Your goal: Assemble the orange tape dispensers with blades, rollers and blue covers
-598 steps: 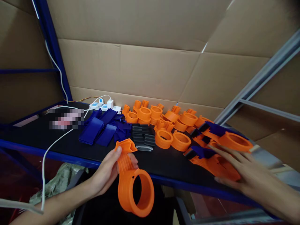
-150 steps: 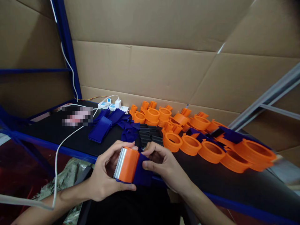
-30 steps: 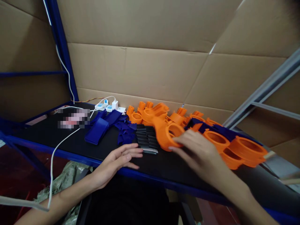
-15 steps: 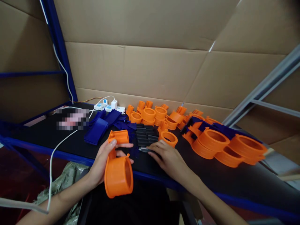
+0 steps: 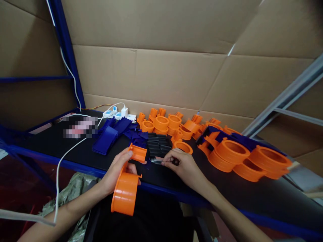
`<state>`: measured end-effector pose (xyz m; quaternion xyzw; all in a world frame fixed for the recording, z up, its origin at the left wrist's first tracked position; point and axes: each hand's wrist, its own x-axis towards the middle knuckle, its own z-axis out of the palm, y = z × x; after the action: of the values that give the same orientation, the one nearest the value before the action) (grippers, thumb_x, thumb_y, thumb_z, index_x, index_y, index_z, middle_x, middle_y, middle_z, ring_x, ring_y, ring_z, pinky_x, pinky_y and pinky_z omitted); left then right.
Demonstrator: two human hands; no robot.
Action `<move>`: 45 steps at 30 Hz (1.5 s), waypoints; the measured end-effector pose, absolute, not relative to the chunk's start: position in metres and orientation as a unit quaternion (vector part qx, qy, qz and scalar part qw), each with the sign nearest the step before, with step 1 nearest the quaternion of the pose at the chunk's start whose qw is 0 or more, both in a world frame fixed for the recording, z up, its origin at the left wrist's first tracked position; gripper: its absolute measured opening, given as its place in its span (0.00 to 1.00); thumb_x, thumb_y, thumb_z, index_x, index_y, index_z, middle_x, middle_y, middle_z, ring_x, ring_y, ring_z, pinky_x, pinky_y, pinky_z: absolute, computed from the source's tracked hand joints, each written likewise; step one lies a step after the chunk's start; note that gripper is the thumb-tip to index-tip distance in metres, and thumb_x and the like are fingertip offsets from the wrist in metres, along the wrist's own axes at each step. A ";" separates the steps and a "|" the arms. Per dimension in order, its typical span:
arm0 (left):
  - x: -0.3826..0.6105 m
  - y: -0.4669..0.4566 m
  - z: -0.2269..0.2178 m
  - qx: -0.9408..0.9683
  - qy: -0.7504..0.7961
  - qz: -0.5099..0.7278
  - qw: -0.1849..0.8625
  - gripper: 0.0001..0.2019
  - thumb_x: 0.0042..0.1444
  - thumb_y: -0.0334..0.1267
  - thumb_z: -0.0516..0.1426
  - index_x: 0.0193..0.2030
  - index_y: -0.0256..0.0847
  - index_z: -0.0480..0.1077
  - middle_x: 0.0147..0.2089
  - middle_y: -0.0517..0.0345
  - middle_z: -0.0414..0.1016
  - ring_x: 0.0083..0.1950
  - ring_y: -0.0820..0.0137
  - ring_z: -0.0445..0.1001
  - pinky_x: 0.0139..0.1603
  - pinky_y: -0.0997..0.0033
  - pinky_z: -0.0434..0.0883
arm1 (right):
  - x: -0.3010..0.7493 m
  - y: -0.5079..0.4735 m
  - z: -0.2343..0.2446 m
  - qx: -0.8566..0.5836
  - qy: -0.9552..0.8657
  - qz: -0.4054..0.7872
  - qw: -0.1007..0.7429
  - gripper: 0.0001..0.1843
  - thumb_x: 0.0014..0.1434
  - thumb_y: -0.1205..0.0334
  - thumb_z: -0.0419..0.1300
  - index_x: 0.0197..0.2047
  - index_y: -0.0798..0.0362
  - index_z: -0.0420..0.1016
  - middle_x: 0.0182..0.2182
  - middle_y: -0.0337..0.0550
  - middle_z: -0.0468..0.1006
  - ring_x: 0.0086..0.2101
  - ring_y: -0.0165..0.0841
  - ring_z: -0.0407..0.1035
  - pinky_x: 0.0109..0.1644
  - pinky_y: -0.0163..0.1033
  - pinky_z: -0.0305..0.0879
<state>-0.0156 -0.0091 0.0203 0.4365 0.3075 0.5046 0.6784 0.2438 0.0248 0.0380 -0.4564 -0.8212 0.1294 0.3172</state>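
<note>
My left hand (image 5: 119,169) is closed around an orange plastic part (image 5: 124,195), which has a wide ring at its lower end and a short channel-shaped piece on top. The part is held over the table's front edge and tilts to the right. My right hand (image 5: 180,164) pinches the right end of a small flat grey piece (image 5: 156,160) lying on the table; its exact kind is unclear. Just behind that piece is a stack of black strips (image 5: 157,144). Beside the strips rests another orange ring part (image 5: 183,147).
Dark blue flat pieces (image 5: 104,140) lie in piles at left. Several orange ring parts (image 5: 161,122) line the back, and larger stacked ones (image 5: 232,151) stand at right. A white power strip (image 5: 130,117) and a white cable (image 5: 59,168) are at left. Cardboard (image 5: 151,70) walls the back.
My left hand has turned the orange part, so its ring opening no longer faces me, and its top has moved right. My right fingers have curled into a pinch at the grey piece.
</note>
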 end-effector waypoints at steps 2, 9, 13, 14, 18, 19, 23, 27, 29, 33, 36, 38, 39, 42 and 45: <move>-0.015 -0.009 0.020 0.449 0.317 0.504 0.666 0.20 0.61 0.55 0.57 0.45 0.38 0.71 0.22 0.57 0.77 0.19 0.66 0.77 0.20 0.74 0.70 | 0.240 0.022 0.052 -0.450 -0.805 0.190 0.337 0.08 0.60 0.56 0.66 0.34 0.52 0.78 0.30 0.40 0.76 0.31 0.31 0.69 0.34 0.36 0.65; -0.015 -0.006 0.013 0.508 0.354 0.465 0.633 0.23 0.60 0.55 0.59 0.53 0.38 0.71 0.20 0.61 0.74 0.20 0.68 0.76 0.22 0.75 0.66 | 0.208 0.011 0.092 -0.394 -0.813 0.289 0.317 0.08 0.61 0.57 0.65 0.37 0.52 0.81 0.33 0.41 0.77 0.31 0.29 0.68 0.34 0.35 0.65; -0.016 -0.003 0.008 0.529 0.348 0.465 0.618 0.23 0.61 0.54 0.59 0.55 0.39 0.71 0.19 0.62 0.73 0.18 0.72 0.70 0.21 0.77 0.64 | 0.196 0.016 0.083 -0.413 -0.823 0.241 0.306 0.06 0.61 0.59 0.64 0.37 0.52 0.81 0.29 0.39 0.76 0.29 0.28 0.66 0.32 0.34 0.63; -0.017 -0.002 0.006 0.533 0.347 0.467 0.614 0.23 0.62 0.53 0.59 0.55 0.38 0.70 0.20 0.62 0.73 0.18 0.73 0.69 0.21 0.77 0.64 | 0.194 0.017 0.079 -0.417 -0.825 0.229 0.306 0.06 0.62 0.59 0.64 0.37 0.52 0.81 0.28 0.38 0.76 0.28 0.28 0.65 0.31 0.33 0.63; -0.017 0.000 0.004 0.547 0.344 0.463 0.607 0.23 0.61 0.53 0.60 0.54 0.38 0.70 0.23 0.61 0.75 0.18 0.75 0.68 0.22 0.77 0.65 | 0.187 0.022 0.070 -0.415 -0.833 0.187 0.314 0.05 0.62 0.60 0.65 0.38 0.51 0.82 0.29 0.38 0.75 0.27 0.27 0.65 0.30 0.32 0.61; -0.017 0.000 0.005 0.547 0.342 0.462 0.608 0.22 0.61 0.52 0.60 0.54 0.38 0.70 0.23 0.61 0.75 0.19 0.75 0.68 0.22 0.78 0.65 | 0.185 0.024 0.069 -0.411 -0.836 0.177 0.318 0.05 0.62 0.61 0.65 0.39 0.51 0.82 0.30 0.38 0.75 0.28 0.27 0.66 0.30 0.32 0.62; -0.015 -0.002 0.010 0.514 0.329 0.472 0.635 0.21 0.61 0.51 0.59 0.55 0.40 0.67 0.27 0.60 0.78 0.20 0.73 0.73 0.21 0.78 0.67 | 0.180 0.034 0.070 -0.392 -0.850 0.144 0.321 0.08 0.64 0.58 0.63 0.43 0.50 0.82 0.35 0.41 0.79 0.32 0.29 0.70 0.36 0.34 0.65; -0.016 -0.004 0.016 0.459 0.312 0.503 0.662 0.17 0.63 0.49 0.57 0.53 0.42 0.64 0.45 0.48 0.83 0.20 0.70 0.77 0.21 0.74 0.72 | 0.194 0.044 0.076 -0.388 -0.869 0.090 0.293 0.11 0.69 0.57 0.57 0.46 0.50 0.80 0.42 0.43 0.81 0.39 0.33 0.74 0.45 0.39 0.68; -0.017 -0.003 0.016 0.445 0.306 0.507 0.672 0.17 0.63 0.49 0.56 0.51 0.41 0.64 0.49 0.43 0.82 0.21 0.67 0.79 0.20 0.71 0.73 | 0.205 0.048 0.077 -0.379 -0.895 0.052 0.229 0.10 0.68 0.59 0.58 0.44 0.51 0.80 0.42 0.45 0.81 0.43 0.35 0.74 0.47 0.41 0.68; -0.018 0.001 0.015 0.436 0.300 0.504 0.682 0.16 0.63 0.49 0.56 0.51 0.41 0.63 0.51 0.40 0.81 0.21 0.62 0.80 0.17 0.69 0.73 | 0.222 0.054 0.071 -0.387 -0.916 -0.018 0.106 0.07 0.63 0.65 0.63 0.44 0.51 0.80 0.42 0.46 0.81 0.45 0.38 0.73 0.45 0.41 0.68; -0.017 0.000 0.016 0.435 0.298 0.504 0.684 0.15 0.63 0.48 0.55 0.50 0.41 0.63 0.51 0.41 0.82 0.21 0.63 0.80 0.18 0.68 0.74 | 0.224 0.058 0.064 -0.399 -0.912 -0.041 0.089 0.09 0.61 0.68 0.64 0.45 0.51 0.79 0.43 0.46 0.80 0.46 0.38 0.73 0.44 0.40 0.68; -0.016 -0.002 0.018 0.432 0.301 0.508 0.682 0.14 0.64 0.47 0.55 0.49 0.41 0.63 0.51 0.41 0.82 0.21 0.63 0.80 0.19 0.68 0.75 | 0.223 0.060 0.062 -0.401 -0.911 -0.044 0.090 0.09 0.60 0.69 0.65 0.44 0.51 0.79 0.42 0.46 0.80 0.45 0.39 0.73 0.43 0.40 0.68; -0.015 -0.003 0.020 0.430 0.303 0.513 0.679 0.13 0.64 0.47 0.55 0.49 0.41 0.63 0.50 0.42 0.82 0.21 0.64 0.80 0.19 0.68 0.75 | 0.223 0.061 0.061 -0.402 -0.910 -0.046 0.090 0.09 0.59 0.69 0.65 0.44 0.52 0.79 0.42 0.47 0.80 0.45 0.39 0.73 0.43 0.40 0.68; -0.013 -0.006 0.024 0.428 0.307 0.520 0.672 0.13 0.64 0.46 0.55 0.49 0.41 0.64 0.49 0.44 0.82 0.19 0.69 0.78 0.19 0.70 0.75 | 0.222 0.062 0.060 -0.396 -0.912 -0.050 0.091 0.10 0.59 0.69 0.66 0.45 0.52 0.79 0.42 0.47 0.80 0.45 0.39 0.73 0.43 0.40 0.68; -0.013 -0.006 0.025 0.432 0.308 0.522 0.668 0.13 0.64 0.46 0.55 0.49 0.40 0.65 0.50 0.44 0.82 0.18 0.72 0.76 0.20 0.71 0.75 | 0.223 0.062 0.063 -0.385 -0.917 -0.051 0.092 0.10 0.58 0.67 0.66 0.45 0.52 0.78 0.42 0.47 0.79 0.45 0.38 0.73 0.43 0.40 0.68</move>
<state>-0.0127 -0.0065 0.0247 0.4317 0.3075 0.5221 0.6682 0.2233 0.0618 0.0626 -0.3851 -0.9168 -0.0515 0.0918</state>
